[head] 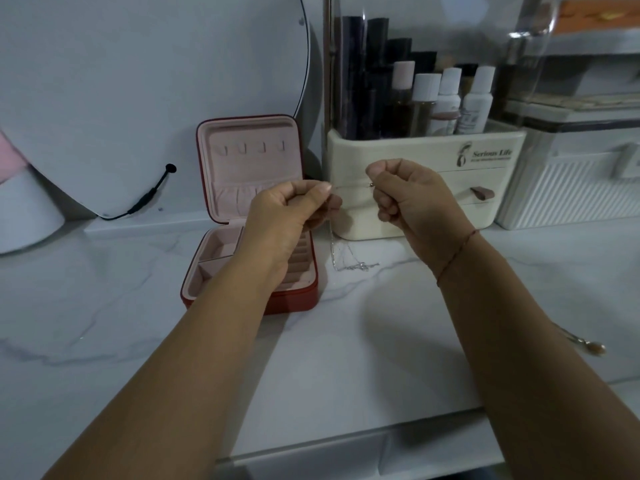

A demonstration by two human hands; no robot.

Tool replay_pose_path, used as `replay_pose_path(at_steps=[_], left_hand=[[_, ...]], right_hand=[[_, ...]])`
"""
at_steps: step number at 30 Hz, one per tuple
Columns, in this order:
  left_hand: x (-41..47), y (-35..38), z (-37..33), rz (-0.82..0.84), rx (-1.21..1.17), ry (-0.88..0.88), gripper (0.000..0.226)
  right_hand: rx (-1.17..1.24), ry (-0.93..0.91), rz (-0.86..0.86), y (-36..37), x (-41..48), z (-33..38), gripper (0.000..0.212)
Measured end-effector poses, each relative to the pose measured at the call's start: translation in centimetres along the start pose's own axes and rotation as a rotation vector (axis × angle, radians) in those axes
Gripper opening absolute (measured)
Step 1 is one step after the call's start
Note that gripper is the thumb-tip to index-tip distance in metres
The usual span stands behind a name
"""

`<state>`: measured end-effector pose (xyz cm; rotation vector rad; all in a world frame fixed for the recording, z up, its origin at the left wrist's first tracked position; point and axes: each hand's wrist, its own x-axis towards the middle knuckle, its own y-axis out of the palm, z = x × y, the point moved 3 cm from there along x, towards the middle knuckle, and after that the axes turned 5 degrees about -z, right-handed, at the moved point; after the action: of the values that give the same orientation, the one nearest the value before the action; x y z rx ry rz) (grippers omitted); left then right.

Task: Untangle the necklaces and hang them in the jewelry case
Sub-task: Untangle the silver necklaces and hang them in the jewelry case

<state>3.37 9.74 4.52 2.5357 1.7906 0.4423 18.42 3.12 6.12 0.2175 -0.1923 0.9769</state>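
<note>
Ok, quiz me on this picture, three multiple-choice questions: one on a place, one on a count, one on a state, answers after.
1. Where is the jewelry case? A) left of the cream organiser B) on top of it C) inside its drawer
2. How many hooks are in its lid? A) two B) four C) six
3. What are the left hand and right hand doing? A) lying flat B) pinching a thin chain C) holding a bottle
Answers: 1 A, it stands beside the organiser; 2 B, four in a row; 3 B, fingertips pinched, a strand hanging down.
</note>
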Motion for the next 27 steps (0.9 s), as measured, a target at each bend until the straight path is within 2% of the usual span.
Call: replay_pose_path(at_steps=[4,11,20,27], left_hand=[[0.1,-0.5,-0.3,-0.053,0.034,0.024,0.005],[0.5,-1.9,-0.6,-0.22,0.054,0.067,0.014],[1.9,-5.6,-1.3,-0.662,-0.022,0.164,0.019],[1.4,-7.0,-2.3,-0.867,-0.052,0.308,0.02]], right_hand=[[0.085,0.006,-0.164,-1.1,0.2,0.3,0.011],[0.053,-0.08,-0.565,-3.4,0.7,-0.1,0.01],[0.105,-0.146,-0.811,-4.9,0.5,-0.1,0.009],[0.257,-0.201,-0.982,-5.9,0.0,0.2,0.008]])
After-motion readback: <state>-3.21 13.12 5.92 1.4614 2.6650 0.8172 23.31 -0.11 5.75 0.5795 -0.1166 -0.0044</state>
